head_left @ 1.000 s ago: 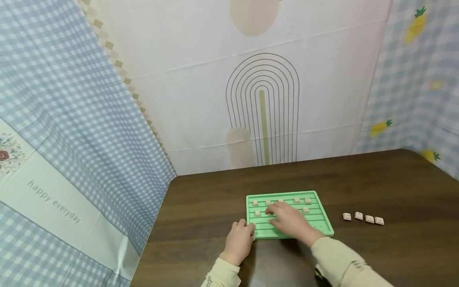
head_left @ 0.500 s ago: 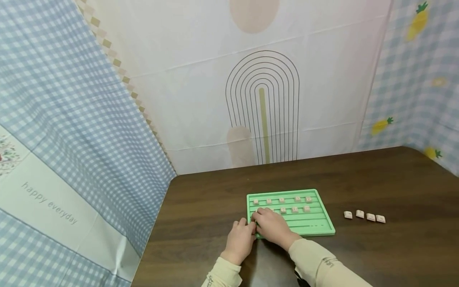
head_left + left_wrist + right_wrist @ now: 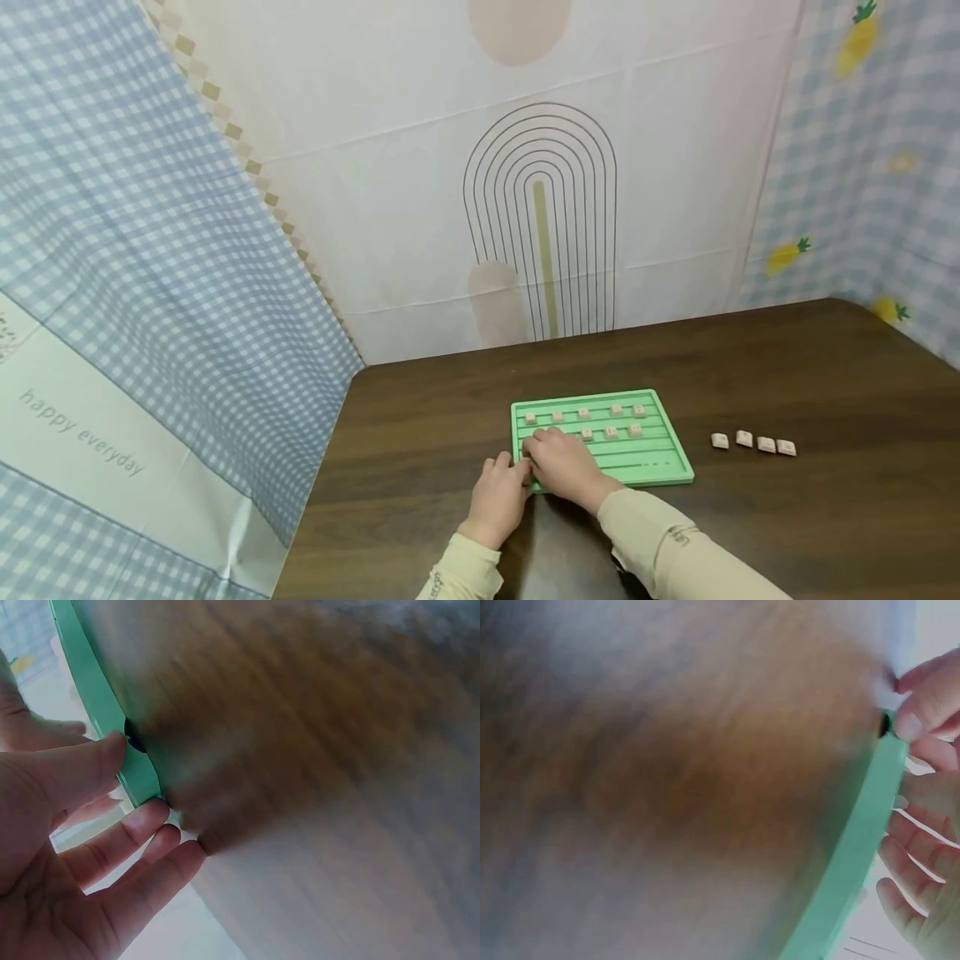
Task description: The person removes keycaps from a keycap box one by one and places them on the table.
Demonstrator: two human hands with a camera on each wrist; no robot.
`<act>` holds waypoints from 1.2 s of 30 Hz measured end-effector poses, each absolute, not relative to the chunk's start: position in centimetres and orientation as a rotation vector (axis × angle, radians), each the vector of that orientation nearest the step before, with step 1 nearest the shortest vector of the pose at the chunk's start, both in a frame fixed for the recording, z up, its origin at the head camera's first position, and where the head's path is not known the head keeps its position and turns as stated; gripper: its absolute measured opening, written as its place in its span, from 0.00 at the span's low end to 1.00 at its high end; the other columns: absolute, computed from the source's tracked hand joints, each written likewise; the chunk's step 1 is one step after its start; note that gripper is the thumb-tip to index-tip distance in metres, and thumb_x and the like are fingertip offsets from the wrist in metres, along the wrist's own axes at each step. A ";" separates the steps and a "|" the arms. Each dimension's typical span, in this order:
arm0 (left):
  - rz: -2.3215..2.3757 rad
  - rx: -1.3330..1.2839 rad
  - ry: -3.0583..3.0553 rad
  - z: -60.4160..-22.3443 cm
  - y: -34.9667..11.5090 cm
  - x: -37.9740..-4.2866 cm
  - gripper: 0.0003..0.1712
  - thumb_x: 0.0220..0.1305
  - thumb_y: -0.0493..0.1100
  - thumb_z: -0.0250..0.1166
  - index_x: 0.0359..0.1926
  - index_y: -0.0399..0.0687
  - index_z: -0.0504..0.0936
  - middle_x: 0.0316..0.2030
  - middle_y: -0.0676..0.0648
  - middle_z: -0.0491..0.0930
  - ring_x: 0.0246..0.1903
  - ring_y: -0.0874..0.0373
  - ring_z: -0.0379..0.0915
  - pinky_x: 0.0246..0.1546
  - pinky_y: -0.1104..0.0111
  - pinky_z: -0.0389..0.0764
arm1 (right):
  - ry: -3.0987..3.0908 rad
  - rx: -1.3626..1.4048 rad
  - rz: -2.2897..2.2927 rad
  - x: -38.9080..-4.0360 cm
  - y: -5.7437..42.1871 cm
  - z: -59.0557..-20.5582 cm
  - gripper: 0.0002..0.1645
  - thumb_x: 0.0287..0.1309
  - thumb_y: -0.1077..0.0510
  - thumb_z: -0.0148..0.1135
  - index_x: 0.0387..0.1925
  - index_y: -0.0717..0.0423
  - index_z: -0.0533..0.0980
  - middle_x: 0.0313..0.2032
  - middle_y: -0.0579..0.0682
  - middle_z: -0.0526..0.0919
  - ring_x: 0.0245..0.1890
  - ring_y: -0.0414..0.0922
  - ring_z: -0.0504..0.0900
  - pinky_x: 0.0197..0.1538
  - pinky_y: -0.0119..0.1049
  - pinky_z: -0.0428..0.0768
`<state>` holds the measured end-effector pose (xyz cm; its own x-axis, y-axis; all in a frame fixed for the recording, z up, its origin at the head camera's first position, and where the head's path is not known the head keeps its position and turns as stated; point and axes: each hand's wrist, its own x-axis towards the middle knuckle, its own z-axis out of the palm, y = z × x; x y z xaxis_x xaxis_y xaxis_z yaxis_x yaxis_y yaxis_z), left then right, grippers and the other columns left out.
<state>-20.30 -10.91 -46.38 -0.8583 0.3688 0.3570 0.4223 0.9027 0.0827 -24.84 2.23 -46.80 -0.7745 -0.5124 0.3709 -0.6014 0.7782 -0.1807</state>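
A shallow green tray (image 3: 654,456) with several rows lies on the table. Small off-white keycaps (image 3: 587,434) sit spaced along its two far rows. My left hand (image 3: 497,497) holds the tray's near left corner; in the left wrist view its thumb (image 3: 109,754) and fingers are on the green edge. Over the near left part of the tray is my right hand (image 3: 566,463), its fingertips close to the left hand. In the right wrist view the right hand's fingers (image 3: 915,847) look bent and spread; whether they pinch a keycap is hidden.
To the right of the tray, several loose keycaps (image 3: 766,445) lie on the dark wooden table (image 3: 840,517). A white patterned cloth (image 3: 420,208) hangs behind the table, and a blue checked cloth (image 3: 247,333) hangs at the left.
My right hand has moved left and nearer from the tray's second row to its near left corner, uncovering several keycaps. The left hand stays at the corner. The head view has shifted slightly.
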 end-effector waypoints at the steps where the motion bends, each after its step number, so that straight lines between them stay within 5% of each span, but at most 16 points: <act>1: -0.230 -0.584 -2.737 -46.3 -10.9 -20.3 0.08 0.47 0.39 0.69 0.26 0.48 0.76 0.26 0.46 0.73 0.24 0.52 0.65 0.20 0.69 0.74 | -2.673 0.849 0.431 -24.9 2.4 -46.5 0.03 0.53 0.59 0.61 0.27 0.55 0.78 0.27 0.49 0.81 0.28 0.45 0.77 0.29 0.41 0.79; 14: -0.293 -0.603 -2.791 -46.1 -11.4 -20.2 0.12 0.51 0.38 0.67 0.21 0.47 0.70 0.24 0.46 0.70 0.24 0.53 0.62 0.19 0.71 0.71 | -2.859 0.469 0.592 -26.8 14.9 -41.6 0.10 0.55 0.55 0.60 0.37 0.55 0.79 0.36 0.54 0.84 0.36 0.52 0.78 0.32 0.50 0.79; 26: -0.279 -0.616 -2.777 -46.2 -11.2 -20.0 0.13 0.50 0.38 0.67 0.21 0.47 0.70 0.23 0.47 0.69 0.23 0.54 0.59 0.18 0.71 0.69 | -3.044 0.158 0.577 -24.0 32.1 -44.6 0.22 0.59 0.51 0.54 0.43 0.67 0.74 0.39 0.70 0.80 0.34 0.60 0.78 0.26 0.49 0.74; 36: -0.281 -0.609 -2.760 -46.3 -11.2 -20.2 0.14 0.50 0.39 0.68 0.20 0.47 0.69 0.23 0.47 0.68 0.23 0.54 0.60 0.18 0.71 0.69 | -3.196 0.136 0.597 -23.6 34.6 -46.5 0.20 0.57 0.51 0.56 0.40 0.66 0.75 0.37 0.69 0.79 0.35 0.61 0.77 0.30 0.52 0.73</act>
